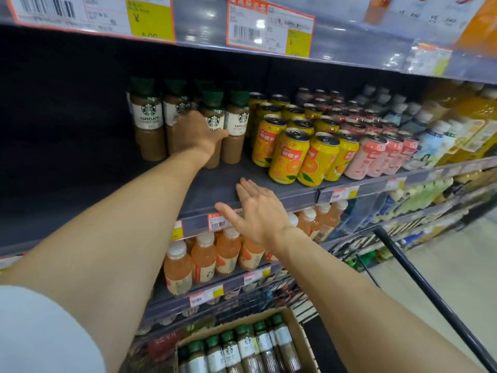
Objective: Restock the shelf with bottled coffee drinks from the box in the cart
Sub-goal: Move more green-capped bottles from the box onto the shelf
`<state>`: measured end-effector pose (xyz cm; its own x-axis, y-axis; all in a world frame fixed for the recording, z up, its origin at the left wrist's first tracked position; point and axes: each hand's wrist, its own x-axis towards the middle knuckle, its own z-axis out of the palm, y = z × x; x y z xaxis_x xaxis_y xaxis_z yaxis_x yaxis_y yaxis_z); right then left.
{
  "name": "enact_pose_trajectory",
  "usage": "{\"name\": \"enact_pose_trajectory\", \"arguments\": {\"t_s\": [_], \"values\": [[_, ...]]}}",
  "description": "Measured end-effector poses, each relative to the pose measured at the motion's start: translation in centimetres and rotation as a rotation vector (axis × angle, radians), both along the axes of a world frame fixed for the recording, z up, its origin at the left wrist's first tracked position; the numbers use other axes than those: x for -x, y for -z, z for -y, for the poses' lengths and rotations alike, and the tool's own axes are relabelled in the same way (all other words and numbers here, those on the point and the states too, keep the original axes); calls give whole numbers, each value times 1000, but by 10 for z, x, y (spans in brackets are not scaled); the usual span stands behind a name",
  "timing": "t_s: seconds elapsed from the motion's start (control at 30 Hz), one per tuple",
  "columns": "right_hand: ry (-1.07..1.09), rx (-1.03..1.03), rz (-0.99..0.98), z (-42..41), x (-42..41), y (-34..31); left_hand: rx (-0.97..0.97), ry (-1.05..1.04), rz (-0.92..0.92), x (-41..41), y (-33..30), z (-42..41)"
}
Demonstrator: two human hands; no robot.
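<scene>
Several brown coffee bottles with green caps and white labels stand on the dark shelf (215,189). My left hand (197,135) reaches into the shelf and grips one coffee bottle (213,122) among them, thumb on its right side. Another bottle (236,125) stands just right of it, and one more (149,122) at the left. My right hand (255,211) hovers flat with spread fingers over the shelf's front edge, holding nothing. Below, a cardboard box (295,327) in the cart holds several more coffee bottles (247,345).
Yellow orange-drink cans (289,157) and pink cans (373,154) crowd the shelf right of the coffee. Orange-pink juice bottles (203,257) fill the shelf below. The cart's black handle (419,281) runs along the right. The shelf's left part is dark and bare.
</scene>
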<state>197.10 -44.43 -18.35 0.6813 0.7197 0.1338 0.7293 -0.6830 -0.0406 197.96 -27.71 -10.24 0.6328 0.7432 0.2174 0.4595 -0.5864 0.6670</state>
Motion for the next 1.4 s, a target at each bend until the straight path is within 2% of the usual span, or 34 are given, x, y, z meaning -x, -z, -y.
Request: {"name": "enact_pose_trajectory", "arguments": {"t_s": [0.23,0.47,0.6,0.7,0.8,0.9,1.0,1.1,1.3,1.4], "values": [[8,52,-50,-1,5,-8,6,-25,-2,-4,2,3],[-4,134,-116,2,1,-12,-21,-46,-99,-10,3,7],[-30,169,-165,3,-5,-13,-89,-36,-216,2,14,24],[-87,162,-152,8,-14,-11,-164,-85,-224,22,35,51],[-139,94,-98,10,-21,-6,-277,-26,-180,45,56,74],[-278,-145,70,29,-8,25,-486,54,-156,72,74,90],[-420,-368,5,75,22,84,-606,99,-131,105,104,117],[-465,-246,-220,127,53,156,-533,174,-158,139,169,170],[-322,146,-545,210,73,267,-143,198,-603,168,293,260],[-177,198,-689,236,76,302,-24,205,-701,169,334,277]]}}
